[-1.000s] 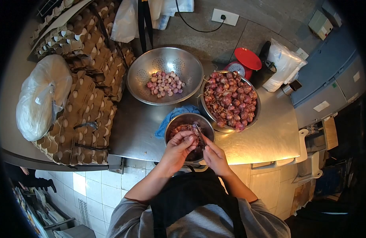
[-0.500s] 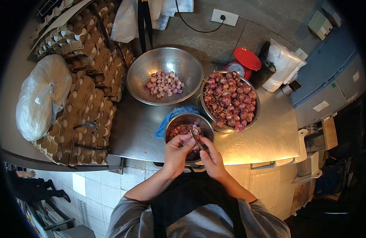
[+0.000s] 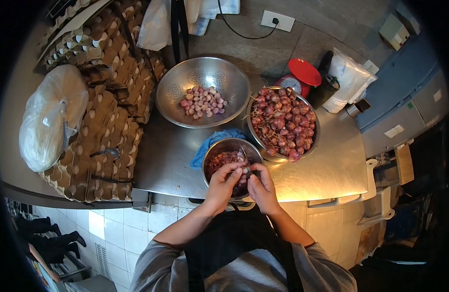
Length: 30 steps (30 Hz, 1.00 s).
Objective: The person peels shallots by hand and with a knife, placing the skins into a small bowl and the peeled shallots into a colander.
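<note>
My left hand (image 3: 224, 184) is closed in a pinch on a small pale shallot (image 3: 246, 170) above the near steel bowl (image 3: 207, 168). Beside it, my right hand (image 3: 264, 189) grips a small knife (image 3: 244, 153), its thin blade pointing away from me over the bowl. Fingers cover the handle and most of the shallot. Reddish skins (image 3: 223, 159) and some peeled shallots lie inside this bowl. Behind it, a steel colander (image 3: 168, 100) holds peeled pinkish shallots (image 3: 203, 102). Unpeeled red shallots (image 3: 282, 121) are heaped in another steel bowl (image 3: 316, 141) at the right.
A blue cloth (image 3: 201, 155) lies against the near bowl on the steel table (image 3: 161, 170). Stacked egg trays (image 3: 105, 141) and a plastic bag (image 3: 52, 119) fill the left. A red scale (image 3: 304, 72) stands at the back. Other people's legs (image 3: 59, 241) show at lower left.
The knife blade has swung more upright and away from the shallot's near side. My hands have shifted slightly. At lower left, more of other people's legs has come into view.
</note>
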Motion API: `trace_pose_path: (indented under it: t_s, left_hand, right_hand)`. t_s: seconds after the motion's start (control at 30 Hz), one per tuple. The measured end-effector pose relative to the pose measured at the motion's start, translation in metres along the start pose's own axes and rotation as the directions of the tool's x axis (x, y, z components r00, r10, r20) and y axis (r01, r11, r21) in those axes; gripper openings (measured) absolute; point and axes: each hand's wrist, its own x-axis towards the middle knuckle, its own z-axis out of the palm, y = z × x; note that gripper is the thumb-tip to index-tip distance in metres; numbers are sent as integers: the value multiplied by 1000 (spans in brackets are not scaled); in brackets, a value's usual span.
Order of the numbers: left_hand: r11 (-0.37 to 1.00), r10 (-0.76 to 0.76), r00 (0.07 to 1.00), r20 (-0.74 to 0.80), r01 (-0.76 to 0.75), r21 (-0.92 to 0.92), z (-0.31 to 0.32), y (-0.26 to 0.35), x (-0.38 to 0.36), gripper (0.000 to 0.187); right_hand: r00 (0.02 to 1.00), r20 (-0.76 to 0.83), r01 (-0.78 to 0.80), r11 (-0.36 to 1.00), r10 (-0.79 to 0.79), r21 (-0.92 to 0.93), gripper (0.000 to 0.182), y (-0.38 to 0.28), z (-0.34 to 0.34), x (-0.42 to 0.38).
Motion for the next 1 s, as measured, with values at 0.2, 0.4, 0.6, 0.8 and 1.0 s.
trace_pose_path:
  t_s: [0.2,0.4,0.6,0.8,1.0]
  left_hand:
    - [1000,17,997,-72,-16,8,5,1,-1,23]
    - [997,71,997,-12,-70,35,-1,-3,7,31]
    - [998,-5,999,46,7,-62,-2,5,5,28]
    - [989,-28,997,69,37,-144,-4,9,3,23]
    - [965,-19,999,28,26,-260,-4,9,6,12]
  right_hand:
    - [1000,-12,2,999,-2,-42,23,0,1,0]
    - [996,7,-87,996,87,-10,21,-7,-3,1]
    - [991,-93,-95,993,101,69,19,-13,-16,8]
    - [993,-88,-88,995,83,-54,40,-19,-17,6]
    - [972,44,-234,971,232,46,48,-14,-9,-9]
